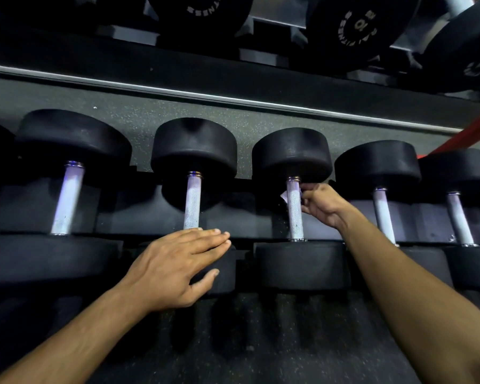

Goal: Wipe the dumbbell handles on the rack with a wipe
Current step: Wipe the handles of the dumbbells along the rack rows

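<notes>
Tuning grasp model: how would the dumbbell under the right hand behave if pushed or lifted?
The dumbbell is probably heavy for its size: thick black heads on a metal handle. Round heads suggest rolling, though the rack cradle likely checks that. The textured handle probably resists slipping under the right hand.

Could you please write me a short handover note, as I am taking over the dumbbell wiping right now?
Right hand: pinches the wipe round the top of the third handle from the left on the lower row.
Left hand: open, fingers flat on the near head of the second dumbbell, holding nothing.
Done: cannot tell from the picture which handles are already wiped.
Left: finish this handle down its length, then the two handles to its right; check the others.
</notes>
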